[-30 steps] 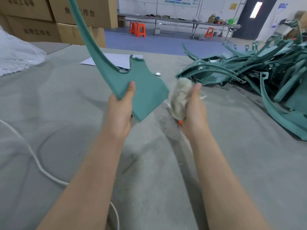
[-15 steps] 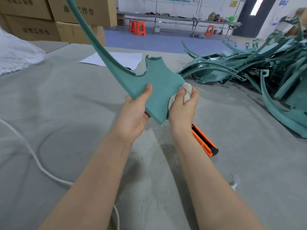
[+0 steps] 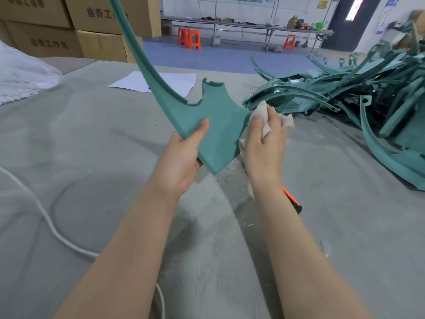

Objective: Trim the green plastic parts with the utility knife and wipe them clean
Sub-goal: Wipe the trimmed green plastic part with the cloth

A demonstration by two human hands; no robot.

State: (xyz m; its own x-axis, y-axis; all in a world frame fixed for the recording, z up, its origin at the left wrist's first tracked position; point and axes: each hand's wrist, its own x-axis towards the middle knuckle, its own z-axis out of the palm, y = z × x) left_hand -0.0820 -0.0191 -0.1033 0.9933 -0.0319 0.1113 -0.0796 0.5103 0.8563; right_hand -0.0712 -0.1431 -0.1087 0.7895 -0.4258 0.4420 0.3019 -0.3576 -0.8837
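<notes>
My left hand (image 3: 184,157) grips the lower edge of a green plastic part (image 3: 213,125), thumb on its front face; the part's long curved arm rises past the top of the frame. My right hand (image 3: 264,143) holds a crumpled off-white cloth (image 3: 264,116) against the part's right edge. An orange and black utility knife (image 3: 292,199) lies on the grey table covering (image 3: 92,139), partly hidden behind my right forearm.
A heap of green plastic parts (image 3: 345,93) fills the table's right side. A white cord (image 3: 46,215) runs across the left. A sheet of paper (image 3: 165,81) lies behind the held part. Cardboard boxes (image 3: 69,26) and a clear plastic bag (image 3: 20,77) stand at far left.
My right hand brought the cloth from beside the part onto its right edge and slid it upward along that edge. My left hand tilted the part toward the right.
</notes>
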